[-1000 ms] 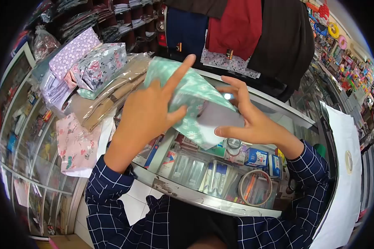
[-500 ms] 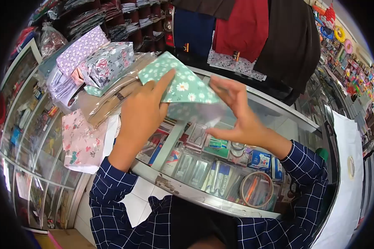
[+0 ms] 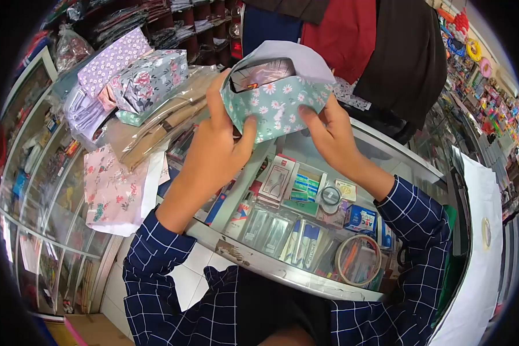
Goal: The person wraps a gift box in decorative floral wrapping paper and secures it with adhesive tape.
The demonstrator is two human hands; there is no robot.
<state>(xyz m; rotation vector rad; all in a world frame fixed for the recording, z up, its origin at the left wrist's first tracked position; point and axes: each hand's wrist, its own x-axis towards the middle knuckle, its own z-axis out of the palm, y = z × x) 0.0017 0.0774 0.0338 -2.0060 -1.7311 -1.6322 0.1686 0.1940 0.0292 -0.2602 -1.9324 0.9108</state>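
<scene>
Above the glass counter I hold up a piece of green daisy-patterned wrapping paper (image 3: 271, 112), bent into a pocket. Its plain pale back shows along the raised upper flap, and through the gap something pinkish in the dark hollow is partly visible. My left hand (image 3: 220, 141) grips the left end, thumb on the front and fingers behind. At the right end, my right hand (image 3: 333, 138) pinches the paper with its thumb on the daisies. Left of my hands, brown items in clear plastic (image 3: 173, 118) lie beside a grey rose-patterned wrapped box (image 3: 150, 81).
Pink floral paper (image 3: 114, 190) hangs over the left edge of the glass counter (image 3: 259, 259). Under the glass are boxes, pens and a tape roll (image 3: 357, 259). Dark and red cloths (image 3: 346, 37) hang at the back; a white sheet (image 3: 473, 254) stands at right.
The green paper has turned and lifted, and its pale back and hollow now show. My right hand has closed on its right end; my left hand has shifted to the left end.
</scene>
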